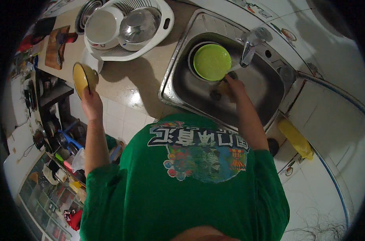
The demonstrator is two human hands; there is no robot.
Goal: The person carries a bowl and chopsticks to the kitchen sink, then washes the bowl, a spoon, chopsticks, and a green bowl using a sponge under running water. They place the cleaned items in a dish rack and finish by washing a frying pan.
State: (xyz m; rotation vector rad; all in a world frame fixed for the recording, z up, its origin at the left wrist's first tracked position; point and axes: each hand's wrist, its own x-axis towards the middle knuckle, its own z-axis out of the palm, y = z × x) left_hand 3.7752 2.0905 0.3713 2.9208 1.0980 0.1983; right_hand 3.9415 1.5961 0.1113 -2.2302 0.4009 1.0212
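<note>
My left hand (91, 102) grips the rim of a yellow bowl (81, 79), held tilted on its side just off the counter's left part. Over the sink basin my right hand (236, 86) reaches in by the lower right edge of a round green dish (212, 62). The green dish lies on a larger round vessel, of which only the rim (192, 67) shows. Whether my right fingers grip anything is unclear; something dark and blurred is beside them. The faucet (247, 54) hangs over the basin, right of the green dish.
A white draining basket (169, 18) with a white bowl (101, 25) and a metal bowl (138, 25) stands on the counter (122, 87). A wooden board (56, 48) lies farther left. The metal sink (167, 93) has a raised rim. Tiled wall lies at the right.
</note>
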